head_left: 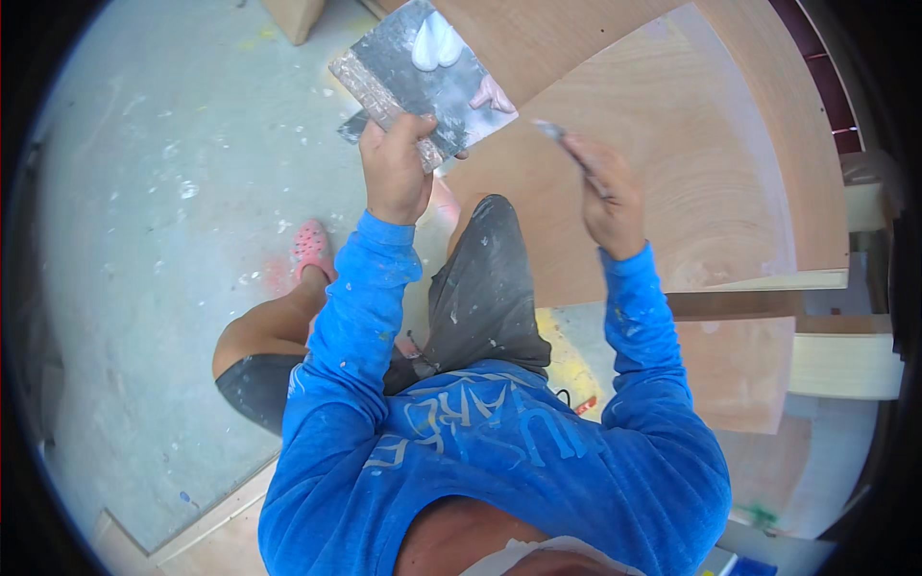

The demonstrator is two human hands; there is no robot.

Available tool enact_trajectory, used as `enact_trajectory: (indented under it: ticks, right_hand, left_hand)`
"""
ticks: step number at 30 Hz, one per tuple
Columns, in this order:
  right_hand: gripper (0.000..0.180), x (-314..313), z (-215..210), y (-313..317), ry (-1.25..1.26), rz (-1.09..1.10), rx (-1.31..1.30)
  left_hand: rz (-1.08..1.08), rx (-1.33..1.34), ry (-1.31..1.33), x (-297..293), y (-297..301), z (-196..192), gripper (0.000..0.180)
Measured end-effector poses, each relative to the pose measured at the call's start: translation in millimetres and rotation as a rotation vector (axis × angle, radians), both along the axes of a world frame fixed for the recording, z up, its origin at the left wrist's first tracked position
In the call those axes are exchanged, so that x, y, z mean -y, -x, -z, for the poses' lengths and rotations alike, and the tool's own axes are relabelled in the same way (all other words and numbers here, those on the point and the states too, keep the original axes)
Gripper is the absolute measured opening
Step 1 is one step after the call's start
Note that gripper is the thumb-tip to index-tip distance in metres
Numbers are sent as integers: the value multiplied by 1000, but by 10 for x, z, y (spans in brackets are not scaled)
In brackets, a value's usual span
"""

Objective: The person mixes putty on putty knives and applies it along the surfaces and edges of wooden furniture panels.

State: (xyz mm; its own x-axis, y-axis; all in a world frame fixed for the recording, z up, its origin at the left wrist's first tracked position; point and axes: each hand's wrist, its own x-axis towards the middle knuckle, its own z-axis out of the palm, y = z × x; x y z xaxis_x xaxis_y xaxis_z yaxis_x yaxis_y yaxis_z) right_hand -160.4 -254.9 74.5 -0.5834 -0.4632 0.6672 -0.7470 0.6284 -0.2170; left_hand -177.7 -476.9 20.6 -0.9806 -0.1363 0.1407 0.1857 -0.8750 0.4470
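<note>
My left hand (398, 171) grips a flat grey board (384, 46) by its crusted edge, thumb on top. On the board sit a thick white blob of paste (437, 42) and a smaller pink blob (492, 95) near its right corner. Just right of the board, my right hand (611, 197) is closed around a thin scraper (552, 130). The scraper's tip points up and left toward the board, apart from it; motion smears it a little. Beneath and beyond my right hand spreads a large wooden panel (663, 144) with a rounded outer edge and pale smeared strips.
Left of me lies a grey floor (154, 278) spotted with white paste. My bent knee (490, 259) rises between my arms, and a pink clog (312, 246) is on my foot. More wooden pieces (740, 370) lie at the right. A red-handled item (585, 405) lies by my waist.
</note>
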Motion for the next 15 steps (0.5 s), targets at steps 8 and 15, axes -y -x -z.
enact_trajectory:
  ticks: [8,15]
  right_hand:
    - [36,-273,-32,45,-35,-160,-161]
    - [32,77,551,273,403,-265,645]
  left_hand:
    - [-259,100,801,-322,-321,-136,19]
    - [-832,32,1209,464,-310,-408,10]
